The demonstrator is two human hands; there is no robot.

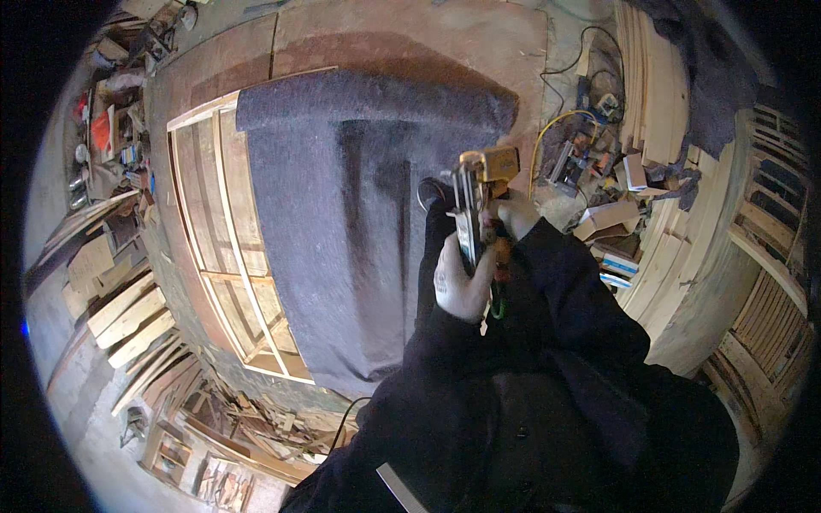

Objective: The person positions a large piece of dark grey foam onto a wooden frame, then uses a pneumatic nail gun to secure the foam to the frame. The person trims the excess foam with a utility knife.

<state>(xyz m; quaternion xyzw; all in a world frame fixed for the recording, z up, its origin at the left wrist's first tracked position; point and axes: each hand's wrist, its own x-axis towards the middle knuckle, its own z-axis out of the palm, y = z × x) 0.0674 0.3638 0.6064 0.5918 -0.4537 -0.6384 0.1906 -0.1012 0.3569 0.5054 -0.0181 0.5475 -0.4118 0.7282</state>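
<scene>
A staple gun or nail gun point(498, 164) with a tan-yellow head and a long metal magazine is held up in front of my body. My left hand point(462, 282), in a white glove, is closed around the lower end of the magazine. My right hand point(516, 214) is wrapped round the tool behind its head; its fingers are partly hidden. A green fitting hangs below the tool. Beyond and to the left, dark grey felt-like cloth point(299, 197) lies draped over a light wooden frame point(224, 171), whose left part is uncovered.
Long boards point(652, 85) are stacked at the far right, near a yellow hose point(540, 141) and scattered tools. Small boxes point(614, 218) sit at my right. Cut wood pieces point(128, 316) lie at the left. Wood scraps point(256, 423) are heaped at the lower left.
</scene>
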